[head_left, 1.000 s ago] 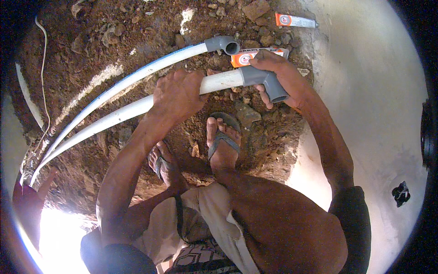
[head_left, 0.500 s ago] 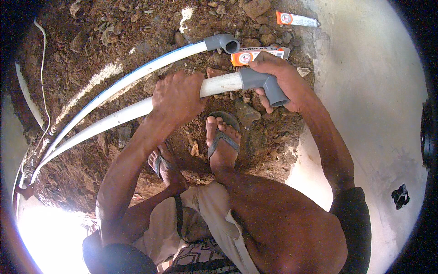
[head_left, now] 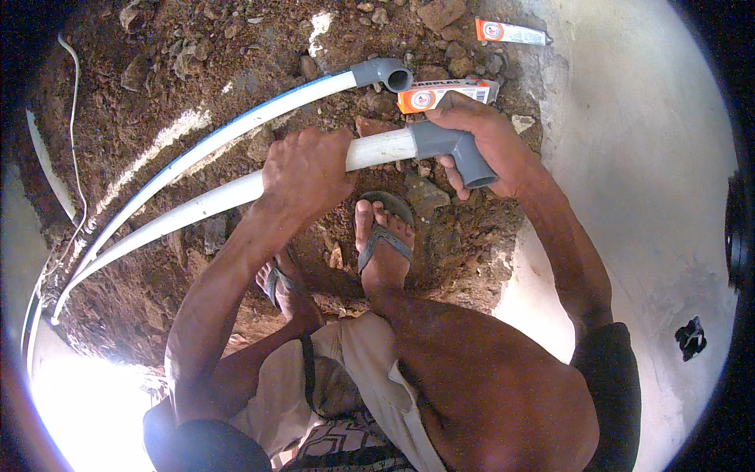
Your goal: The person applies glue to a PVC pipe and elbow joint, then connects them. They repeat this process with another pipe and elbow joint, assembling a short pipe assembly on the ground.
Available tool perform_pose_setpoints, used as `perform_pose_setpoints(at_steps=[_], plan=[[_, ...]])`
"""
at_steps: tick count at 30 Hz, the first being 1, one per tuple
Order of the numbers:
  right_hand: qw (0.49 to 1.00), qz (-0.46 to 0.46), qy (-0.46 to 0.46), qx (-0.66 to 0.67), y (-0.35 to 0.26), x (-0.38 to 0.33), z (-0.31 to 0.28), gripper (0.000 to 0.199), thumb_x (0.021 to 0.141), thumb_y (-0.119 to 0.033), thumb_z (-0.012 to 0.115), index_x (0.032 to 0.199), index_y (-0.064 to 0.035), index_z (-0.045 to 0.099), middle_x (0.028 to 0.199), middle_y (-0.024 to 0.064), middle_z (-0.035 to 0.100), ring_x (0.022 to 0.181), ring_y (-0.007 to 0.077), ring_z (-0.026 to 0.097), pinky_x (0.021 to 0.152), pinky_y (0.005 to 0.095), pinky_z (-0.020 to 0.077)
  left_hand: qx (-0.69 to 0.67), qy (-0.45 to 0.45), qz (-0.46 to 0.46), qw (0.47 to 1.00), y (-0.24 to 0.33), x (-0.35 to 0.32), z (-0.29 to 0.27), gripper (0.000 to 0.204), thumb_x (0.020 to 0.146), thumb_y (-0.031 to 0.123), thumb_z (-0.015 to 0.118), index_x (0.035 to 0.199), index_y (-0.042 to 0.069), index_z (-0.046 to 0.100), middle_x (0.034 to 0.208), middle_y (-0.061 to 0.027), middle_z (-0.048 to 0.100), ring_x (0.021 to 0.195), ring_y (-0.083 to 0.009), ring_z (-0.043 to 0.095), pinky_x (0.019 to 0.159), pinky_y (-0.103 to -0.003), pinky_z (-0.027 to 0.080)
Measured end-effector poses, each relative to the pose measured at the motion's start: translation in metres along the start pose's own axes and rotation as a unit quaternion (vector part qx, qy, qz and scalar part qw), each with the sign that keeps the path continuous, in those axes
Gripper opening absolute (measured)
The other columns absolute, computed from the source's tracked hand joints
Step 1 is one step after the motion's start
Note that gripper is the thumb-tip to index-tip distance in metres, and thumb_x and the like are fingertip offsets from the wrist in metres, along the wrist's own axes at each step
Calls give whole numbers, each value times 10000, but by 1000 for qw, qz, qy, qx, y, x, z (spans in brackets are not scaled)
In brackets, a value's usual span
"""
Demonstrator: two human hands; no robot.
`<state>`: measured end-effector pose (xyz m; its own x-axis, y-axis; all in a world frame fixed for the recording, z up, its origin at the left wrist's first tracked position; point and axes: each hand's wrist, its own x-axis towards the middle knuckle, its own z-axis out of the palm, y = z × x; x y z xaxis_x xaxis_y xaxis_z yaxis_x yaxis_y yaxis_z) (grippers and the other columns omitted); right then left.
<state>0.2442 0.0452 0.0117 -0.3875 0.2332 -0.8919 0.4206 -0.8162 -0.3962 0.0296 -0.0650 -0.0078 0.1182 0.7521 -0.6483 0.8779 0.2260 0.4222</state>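
My left hand (head_left: 308,167) is wrapped round a white plastic pipe (head_left: 212,198) a little short of its end. On that end sits a grey elbow fitting (head_left: 456,149), its open mouth facing down and to the right. My right hand (head_left: 489,141) grips the elbow from the right, thumb on top and fingertips showing beneath it. A second white pipe (head_left: 259,116) with a blue stripe runs just beyond, ending in its own grey elbow (head_left: 385,75). Behind my right hand lies an orange and white carton (head_left: 450,93).
An orange and white tube (head_left: 513,33) lies at the far right by the pale wall (head_left: 637,157). Stones and rubble cover the brown soil (head_left: 197,47). A thin cable (head_left: 76,134) runs down the left. My sandalled foot (head_left: 384,244) stands below the pipe.
The held pipe and elbow have shifted very slightly, the elbow's mouth a touch lower. Both hands keep their grip, and the other pipe, carton and tube stay put.
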Motion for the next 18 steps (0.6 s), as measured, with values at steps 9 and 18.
perform_pose_setpoints(at_steps=[9,18], plan=[[1000,1,-4,8,-1,-2,3,259,965,-320,558,1006,-72,493,675,95,560,400,206,555,306,355,443,-8,-2,1,1000,1,-2,-2,284,778,236,730,1011,75,696,915,-211,700,888,-384,706,798,-491,573],[999,-2,26,35,2,-1,7,274,961,-341,568,992,-79,496,667,86,557,401,201,558,306,351,445,1,-9,2,1000,0,-1,2,285,783,235,725,1017,74,695,922,-213,698,889,-387,705,801,-491,573]])
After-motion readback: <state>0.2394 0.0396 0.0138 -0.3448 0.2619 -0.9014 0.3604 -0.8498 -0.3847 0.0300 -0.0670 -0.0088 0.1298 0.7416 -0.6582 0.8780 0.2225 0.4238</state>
